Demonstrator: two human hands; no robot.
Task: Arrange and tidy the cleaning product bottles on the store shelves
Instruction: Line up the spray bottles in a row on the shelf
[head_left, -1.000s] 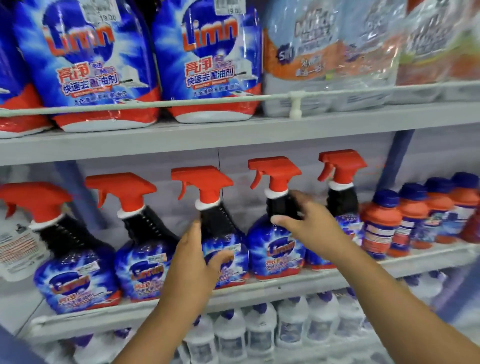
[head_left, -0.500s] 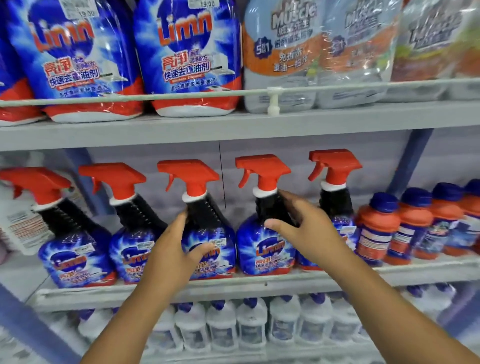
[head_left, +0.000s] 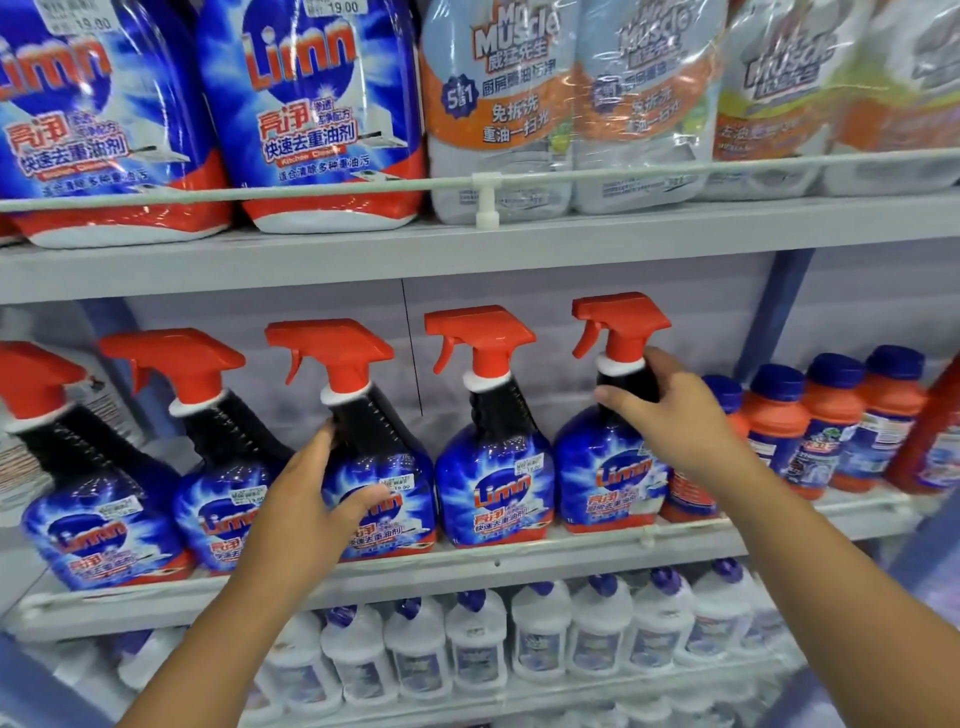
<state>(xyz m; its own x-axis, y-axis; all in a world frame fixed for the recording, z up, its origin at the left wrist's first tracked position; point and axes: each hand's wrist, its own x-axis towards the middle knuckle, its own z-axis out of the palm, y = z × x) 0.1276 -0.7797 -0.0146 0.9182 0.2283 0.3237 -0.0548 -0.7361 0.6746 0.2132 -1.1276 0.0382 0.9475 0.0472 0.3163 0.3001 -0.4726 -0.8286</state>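
Note:
Several blue Limn spray bottles with red triggers stand in a row on the middle shelf (head_left: 519, 564). My left hand (head_left: 306, 499) grips the body of the third spray bottle (head_left: 400, 462), thumb across its label and fingers behind it. My right hand (head_left: 675, 415) holds the black neck of the rightmost spray bottle (head_left: 602, 478), just under its red trigger. Between them the fourth spray bottle (head_left: 493, 483) stands upright and untouched. The two bottles at the left lean to the right.
Orange bottles with blue caps (head_left: 831, 431) stand close to the right of the sprayers. Large Limn jugs (head_left: 311, 104) and Mr Muscle packs (head_left: 519, 104) fill the upper shelf behind a rail. White bottles (head_left: 540, 634) line the lower shelf.
My right hand has left the fourth bottle's neck and moved right onto the rightmost bottle's neck. My left hand stays on the third bottle. The view has shifted slightly.

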